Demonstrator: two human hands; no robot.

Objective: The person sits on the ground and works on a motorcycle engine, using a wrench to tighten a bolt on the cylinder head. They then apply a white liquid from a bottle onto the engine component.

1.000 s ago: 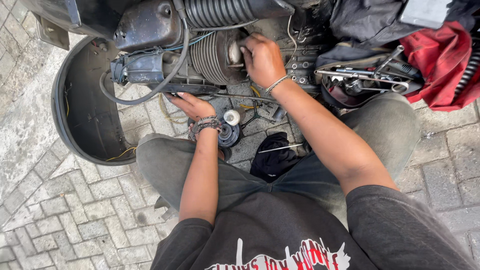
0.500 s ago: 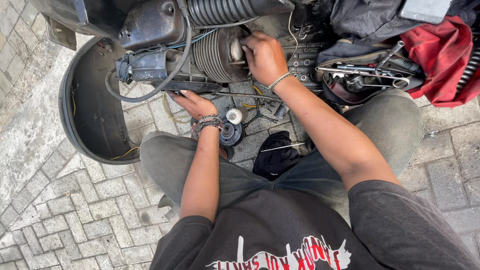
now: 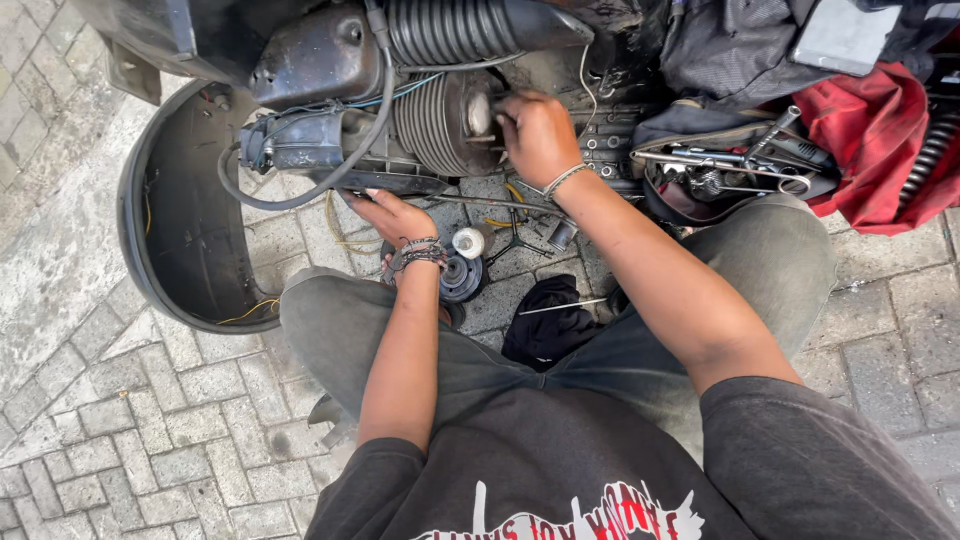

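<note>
A person sits on brick paving point(image 3: 120, 440) beside a stripped scooter engine point(image 3: 440, 120), knees spread, seen from above. The right hand point(image 3: 538, 135) is curled against the end of the finned cylinder point(image 3: 432, 122), fingers bent in at the metal; whether they grip a part or tool cannot be told, since the fingertips are hidden. A thin bracelet point(image 3: 565, 178) circles that wrist. The left hand point(image 3: 392, 215) reaches lower, palm down and fingers loosely spread, touching the dark bar point(image 3: 390, 183) beneath the engine, with nothing visibly held. Beaded bands point(image 3: 420, 252) wrap the left wrist. Just beside that wrist, on the paving, lie a round dark pulley point(image 3: 462, 278) and a small white cap point(image 3: 468, 242). A black rag point(image 3: 548, 325) rests between the knees, with a thin metal rod point(image 3: 565, 306) across it. A black hose point(image 3: 300, 190) loops down from the engine in front of a curved black fender point(image 3: 170, 220). To the right, wrenches and other tools point(image 3: 730, 165) sit in an open bag point(image 3: 700, 205) beside a red cloth point(image 3: 880, 130).
</note>
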